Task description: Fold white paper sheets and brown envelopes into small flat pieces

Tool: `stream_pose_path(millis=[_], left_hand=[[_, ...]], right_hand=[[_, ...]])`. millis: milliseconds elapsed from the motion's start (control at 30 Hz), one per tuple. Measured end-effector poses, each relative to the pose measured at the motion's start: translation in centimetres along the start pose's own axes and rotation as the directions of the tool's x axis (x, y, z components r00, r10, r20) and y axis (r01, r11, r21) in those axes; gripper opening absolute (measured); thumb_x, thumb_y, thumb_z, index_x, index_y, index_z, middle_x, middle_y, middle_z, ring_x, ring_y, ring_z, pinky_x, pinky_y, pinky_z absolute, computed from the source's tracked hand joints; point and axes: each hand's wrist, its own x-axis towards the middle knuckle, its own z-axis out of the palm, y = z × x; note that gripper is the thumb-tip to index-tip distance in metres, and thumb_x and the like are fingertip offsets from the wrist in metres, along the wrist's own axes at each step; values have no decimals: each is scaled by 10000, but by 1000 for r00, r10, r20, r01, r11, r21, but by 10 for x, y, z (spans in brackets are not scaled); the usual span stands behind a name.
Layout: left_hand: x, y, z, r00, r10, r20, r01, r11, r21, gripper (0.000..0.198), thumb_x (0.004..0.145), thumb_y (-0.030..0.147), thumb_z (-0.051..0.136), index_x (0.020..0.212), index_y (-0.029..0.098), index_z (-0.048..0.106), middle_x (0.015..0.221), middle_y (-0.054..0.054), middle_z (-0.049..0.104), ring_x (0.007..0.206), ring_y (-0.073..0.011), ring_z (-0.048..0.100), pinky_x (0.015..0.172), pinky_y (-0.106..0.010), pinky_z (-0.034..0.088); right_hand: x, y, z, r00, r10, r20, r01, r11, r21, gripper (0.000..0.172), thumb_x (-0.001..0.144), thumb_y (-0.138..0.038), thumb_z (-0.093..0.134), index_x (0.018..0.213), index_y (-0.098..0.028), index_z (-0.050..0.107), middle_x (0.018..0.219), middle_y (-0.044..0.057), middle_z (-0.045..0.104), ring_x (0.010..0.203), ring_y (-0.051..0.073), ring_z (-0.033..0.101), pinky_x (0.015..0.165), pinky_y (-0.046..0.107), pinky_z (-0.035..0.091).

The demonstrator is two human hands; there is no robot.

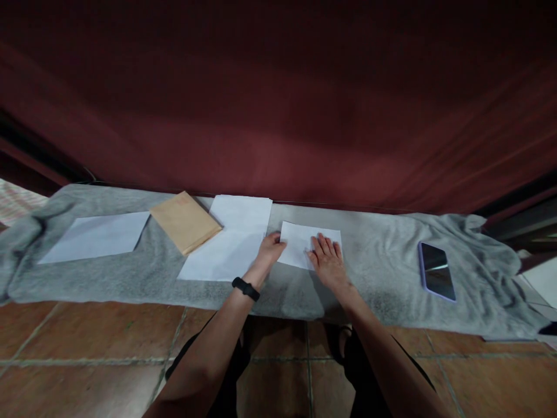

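Observation:
A small white sheet of paper (298, 232), which looks folded, lies on the grey cloth in front of me. My left hand (270, 249), with a black band on its wrist, has its thumb and fingers closed at the sheet's left edge. On the sheet's right half, my right hand (326, 259) is pressed flat with the fingers apart. Just left of my left hand are larger white sheets (230, 255). A brown paper envelope (186, 223) partly covers them; whether it is one or a stack I cannot tell.
Another white sheet (98, 235) lies at the far left. A phone (437, 271) with a purple case rests on the wrinkled grey cloth (378, 244) to the right. Dark red fabric (278, 145) hangs behind. Brown floor tiles (100, 337) show below the front edge.

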Motion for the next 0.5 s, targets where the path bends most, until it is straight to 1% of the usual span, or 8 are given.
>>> stream_pose_path(millis=[67, 167, 233, 300, 333, 400, 433, 500], left_hand=[[0, 1, -2, 997, -70, 39, 76, 981, -176, 215, 733, 281, 635, 886, 153, 716, 657, -13, 698, 586, -184, 666, 545, -265, 507], [0, 6, -6, 987, -145, 66, 159, 918, -363, 250, 676, 294, 662, 875, 147, 694, 662, -22, 696, 564, -173, 654, 528, -257, 497], [0, 11, -9, 981, -169, 91, 192, 855, -483, 266, 661, 317, 688, 873, 157, 680, 686, -23, 701, 592, -167, 660, 544, -250, 506], [0, 17, -10, 969, -181, 169, 248, 722, -646, 278, 688, 366, 707, 877, 165, 674, 756, -41, 720, 662, -169, 680, 586, -250, 530], [-1, 19, -10, 958, -187, 218, 287, 635, -717, 293, 720, 398, 706, 896, 166, 675, 805, -57, 729, 711, -173, 692, 618, -257, 547], [-4, 23, -8, 931, -214, 296, 365, 490, -792, 324, 790, 440, 688, 957, 163, 671, 886, -86, 734, 797, -186, 705, 683, -282, 574], [-6, 24, -6, 919, -239, 315, 393, 463, -795, 324, 812, 439, 687, 980, 163, 663, 903, -90, 732, 813, -188, 707, 701, -293, 581], [-12, 24, 2, 905, -264, 334, 422, 448, -788, 301, 809, 388, 728, 999, 171, 644, 913, -78, 724, 803, -179, 702, 706, -296, 581]], right_hand=[[-3, -7, -2, 998, -60, 7, 59, 997, 53, 576, 1050, -444, 370, 1542, -146, 396, 1621, 170, 348, 1505, 318, 315, 1218, 562, 239], [-8, -20, -5, 985, -172, 6, 170, 975, 140, 672, 1008, -499, 456, 1576, -164, 326, 1650, 156, 289, 1530, 303, 261, 1243, 555, 209], [-9, -26, -10, 985, -169, -22, 169, 961, 221, 641, 1010, -457, 446, 1569, -161, 344, 1649, 151, 294, 1530, 299, 263, 1255, 554, 182], [-5, -27, -19, 994, -87, -68, 106, 918, 383, 553, 1028, -388, 388, 1531, -158, 422, 1599, 155, 399, 1491, 284, 351, 1251, 535, 208], [-2, -25, -26, 996, -17, -92, 61, 862, 503, 522, 1031, -377, 378, 1496, -159, 476, 1546, 155, 479, 1448, 277, 420, 1238, 519, 247], [6, -18, -40, 978, 170, -120, -23, 661, 750, 504, 1011, -450, 437, 1402, -161, 573, 1416, 145, 614, 1322, 273, 554, 1170, 484, 372], [10, -14, -48, 951, 281, -126, -49, 542, 839, 507, 996, -496, 462, 1330, -148, 620, 1332, 142, 670, 1248, 274, 604, 1125, 474, 423], [18, -6, -60, 881, 456, -124, -49, 349, 936, 529, 987, -553, 450, 1242, -131, 642, 1212, 124, 722, 1149, 257, 652, 1050, 444, 489]])
